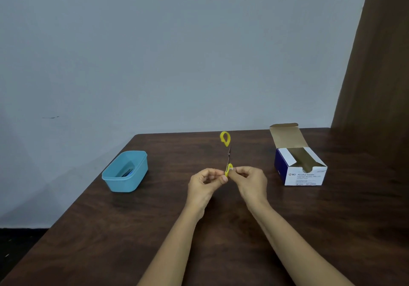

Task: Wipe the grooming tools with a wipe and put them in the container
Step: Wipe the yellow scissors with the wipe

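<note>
The dark wooden counter [155,230] fills the lower part of the view, its far edge meeting a pale wall and its left edge slanting down toward 7 o'clock, with dark floor beyond. A brown curtain [376,64] hangs at 2 o'clock. Taking the hands as centre, an open box of alcohol swabs [305,175] stands at 3 o'clock, near the far edge, with its lid flap raised. A blue container [132,181] sits at 9 o'clock, close to the left edge; something blue and dark lies inside, too small to tell. Bare wood lies between each of these and the hands, and the whole near half of the counter carries only the forearms.

The left hand [204,182] and right hand [251,180] meet above mid-counter. The left grip is curled, pinching the lower yellow handle of the scissors [226,144], which stand upright and spread, the other handle loop at 12 o'clock. The right grip pinches a small white wipe [231,169] against that lower handle
</note>
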